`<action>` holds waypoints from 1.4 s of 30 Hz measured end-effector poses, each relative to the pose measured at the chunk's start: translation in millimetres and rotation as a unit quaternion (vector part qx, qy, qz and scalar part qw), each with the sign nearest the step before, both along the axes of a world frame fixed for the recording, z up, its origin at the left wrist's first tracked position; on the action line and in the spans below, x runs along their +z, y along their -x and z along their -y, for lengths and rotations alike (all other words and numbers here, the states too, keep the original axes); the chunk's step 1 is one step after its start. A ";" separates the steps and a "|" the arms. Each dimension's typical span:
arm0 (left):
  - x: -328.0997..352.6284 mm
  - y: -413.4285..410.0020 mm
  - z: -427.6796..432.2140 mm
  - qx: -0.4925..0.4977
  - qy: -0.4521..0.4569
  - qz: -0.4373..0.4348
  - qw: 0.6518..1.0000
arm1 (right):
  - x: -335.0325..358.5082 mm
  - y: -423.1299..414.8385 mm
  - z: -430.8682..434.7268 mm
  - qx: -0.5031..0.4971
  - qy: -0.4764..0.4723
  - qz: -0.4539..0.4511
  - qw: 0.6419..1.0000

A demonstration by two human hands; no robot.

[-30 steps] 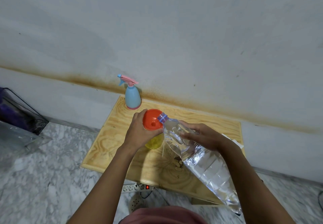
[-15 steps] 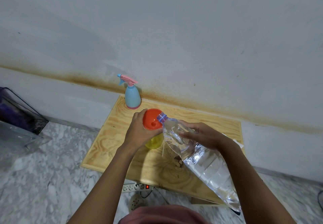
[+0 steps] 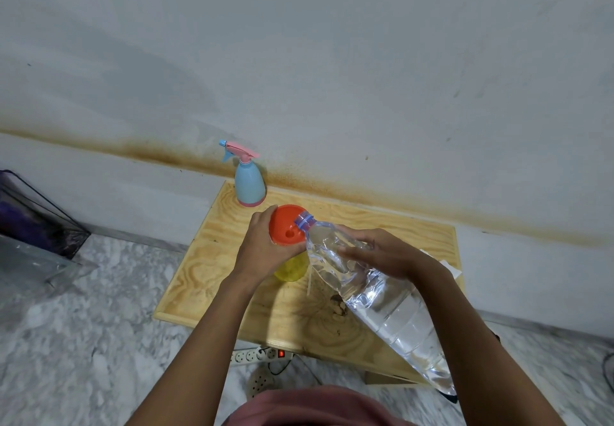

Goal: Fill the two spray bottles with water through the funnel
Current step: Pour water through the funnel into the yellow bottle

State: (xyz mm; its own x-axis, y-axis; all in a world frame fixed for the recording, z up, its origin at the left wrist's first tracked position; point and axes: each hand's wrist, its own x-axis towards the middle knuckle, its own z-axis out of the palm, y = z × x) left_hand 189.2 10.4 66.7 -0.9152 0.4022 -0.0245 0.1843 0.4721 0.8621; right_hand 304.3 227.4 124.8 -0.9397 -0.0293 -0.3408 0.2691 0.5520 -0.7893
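An orange funnel (image 3: 285, 226) stands in the neck of a yellow spray bottle (image 3: 292, 268) near the middle of the low wooden table (image 3: 206, 259). My left hand (image 3: 265, 249) is wrapped around the funnel's rim and the bottle under it. My right hand (image 3: 382, 253) grips a large clear water bottle (image 3: 382, 306), tilted so its blue-ringed mouth rests over the funnel's right edge. A blue spray bottle (image 3: 249, 186) with a pink trigger head stands upright at the table's back left corner, by the wall.
A stained white wall rises right behind the table. A white power strip (image 3: 262, 354) lies on the marble floor under the table's front edge. A dark wire basket (image 3: 36, 219) stands at the far left. Something white (image 3: 448, 268) lies on the table behind my right arm.
The water bottle's mouth has shifted a little further left over the funnel. Both hands keep their grips.
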 end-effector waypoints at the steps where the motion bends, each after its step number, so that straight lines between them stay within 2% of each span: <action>1: 0.3 -0.1 0.0 0.000 0.001 0.000 1.000 | -1.6 -0.7 -0.9 -0.002 0.003 -0.001 1.000; 7: 1.8 -0.7 -1.3 0.002 -0.003 -0.005 1.000 | -8.5 -6.2 -3.4 -0.023 -0.005 -0.034 0.999; 17: 2.0 -0.2 -1.5 0.007 0.015 -0.002 1.000 | -21.1 -23.0 9.3 -0.106 0.015 -0.167 0.980; 21: 1.8 -0.1 -1.3 0.010 0.025 0.001 1.000 | -25.2 -25.1 3.1 -0.186 0.009 -0.220 0.958; 26: 5.3 -0.1 -0.8 0.002 0.027 0.005 1.000 | -18.4 -15.1 -9.0 -0.301 0.042 -0.291 0.907; 29: 7.5 -0.3 -1.7 -0.001 0.029 0.006 1.000 | -25.5 -3.6 -19.1 -0.362 0.044 -0.307 0.879; 34: 7.3 -0.6 -2.9 0.003 0.022 0.005 1.000 | -31.8 21.8 -28.2 -0.408 0.052 -0.308 0.858; 42: 7.4 -2.8 -6.6 0.007 0.023 0.004 1.000 | -43.4 47.8 -36.7 -0.428 0.049 -0.296 0.852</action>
State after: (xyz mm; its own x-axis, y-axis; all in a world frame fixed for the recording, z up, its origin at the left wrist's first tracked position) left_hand 192.0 17.0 74.1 -0.9203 0.3880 -0.0504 0.1705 0.5136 0.8409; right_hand 256.5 264.1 81.3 -0.6370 0.7530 0.1649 0.0794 0.2768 -0.9576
